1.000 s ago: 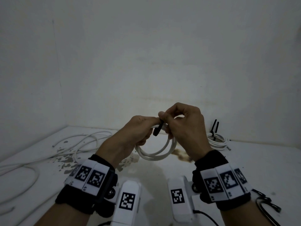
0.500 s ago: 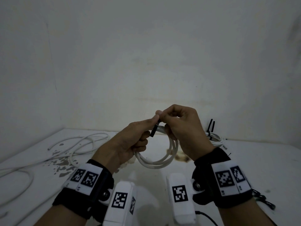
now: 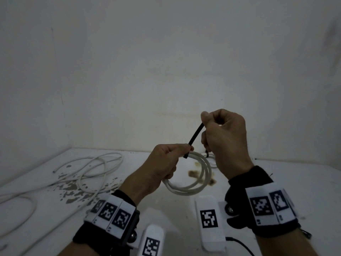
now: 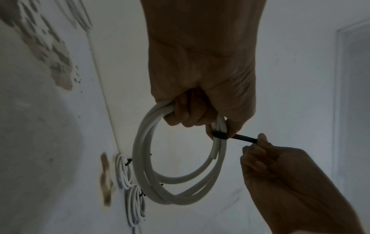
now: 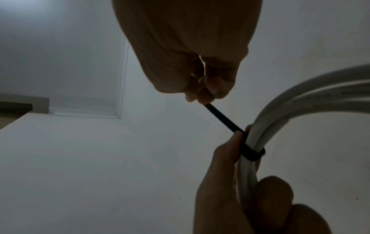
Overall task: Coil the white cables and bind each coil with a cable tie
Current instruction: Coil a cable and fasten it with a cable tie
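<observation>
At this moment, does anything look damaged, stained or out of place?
Yes: the white table top has flaked grey patches under the loose cables at left, and a brown stain behind the held coil. The black cable tie sits snug around the coil.

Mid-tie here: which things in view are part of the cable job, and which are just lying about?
Job:
- coil, gripped by left hand
- black tie, looped round it, tail pinched by right hand
- loose cables, uncoiled on the table
- two bound coils

Lying about:
- brown stains
- black cord
</observation>
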`<state>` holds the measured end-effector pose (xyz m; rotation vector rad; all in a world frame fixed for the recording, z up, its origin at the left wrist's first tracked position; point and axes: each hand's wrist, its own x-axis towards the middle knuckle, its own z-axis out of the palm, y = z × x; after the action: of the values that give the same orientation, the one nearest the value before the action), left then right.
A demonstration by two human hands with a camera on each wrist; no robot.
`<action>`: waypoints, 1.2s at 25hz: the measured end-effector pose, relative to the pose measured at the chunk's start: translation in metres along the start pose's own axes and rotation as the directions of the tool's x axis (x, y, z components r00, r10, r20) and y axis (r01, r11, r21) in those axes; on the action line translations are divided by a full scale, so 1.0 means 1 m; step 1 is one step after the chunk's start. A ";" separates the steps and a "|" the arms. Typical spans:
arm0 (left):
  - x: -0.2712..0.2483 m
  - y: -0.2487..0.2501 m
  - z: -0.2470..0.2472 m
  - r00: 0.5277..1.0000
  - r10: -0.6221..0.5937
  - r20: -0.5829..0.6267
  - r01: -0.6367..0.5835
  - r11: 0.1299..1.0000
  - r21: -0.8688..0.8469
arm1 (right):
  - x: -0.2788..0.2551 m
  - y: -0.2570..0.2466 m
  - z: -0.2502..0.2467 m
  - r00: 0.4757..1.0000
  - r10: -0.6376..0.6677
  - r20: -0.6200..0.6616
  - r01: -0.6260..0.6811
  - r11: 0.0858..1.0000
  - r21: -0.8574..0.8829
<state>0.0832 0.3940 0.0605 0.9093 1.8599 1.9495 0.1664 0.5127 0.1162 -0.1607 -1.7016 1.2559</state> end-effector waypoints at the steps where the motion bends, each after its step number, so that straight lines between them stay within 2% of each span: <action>1: -0.001 -0.002 0.000 1.000 0.003 -0.019 -0.002 1.000 0.011 | -0.002 0.000 0.002 1.000 -0.014 0.003 0.014 1.000 -0.026; 5: 0.002 -0.009 -0.004 0.997 0.005 -0.077 -0.003 1.000 0.025 | -0.008 0.001 0.008 0.985 -0.111 0.136 0.139 0.967 -0.216; 10: -0.002 -0.008 0.004 0.999 0.041 -0.022 -0.037 0.991 0.130 | -0.008 0.006 0.009 0.967 -0.051 0.249 0.120 0.956 -0.269; 14: -0.002 -0.010 -0.002 0.996 0.091 -0.018 -0.089 0.992 0.089 | -0.011 0.004 0.014 0.971 -0.082 0.225 0.154 0.933 -0.324; 18: -0.008 -0.004 0.005 0.996 0.083 0.043 -0.086 0.991 0.098 | -0.008 -0.007 0.001 0.992 -0.004 0.126 0.022 0.989 -0.146; 22: -0.009 -0.004 0.010 0.995 0.064 0.077 -0.072 0.993 0.094 | -0.009 -0.013 -0.005 0.998 -0.023 0.061 0.031 0.992 -0.119; 30: -0.006 -0.003 0.005 0.997 0.027 0.068 -0.029 0.999 0.033 | -0.011 -0.019 0.001 0.990 -0.061 0.126 0.074 0.992 -0.105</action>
<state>0.0906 0.3947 0.0559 1.0043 1.8570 1.8845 0.1795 0.4967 0.1245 -0.0912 -1.8672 1.1432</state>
